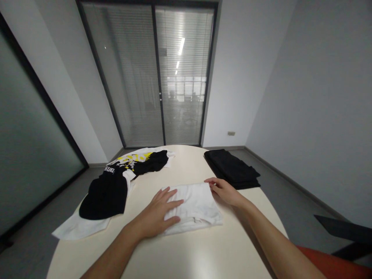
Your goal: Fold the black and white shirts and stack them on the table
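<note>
A white garment [193,201], probably a T-shirt, lies folded into a rough rectangle on the table in front of me. My left hand [159,213] rests flat on its left side with the fingers spread. At the far right corner, my right hand [222,190] has its thumb and fingertips closed on the cloth's edge. Near the garment's front edge a small dark mark shows, perhaps a label or print.
Loose black, white and yellow printed shirts [109,190] are heaped along the left of the round cream table [186,252]. Folded black clothes [232,168] are stacked at the back right. A red chair [328,263] stands at the lower right.
</note>
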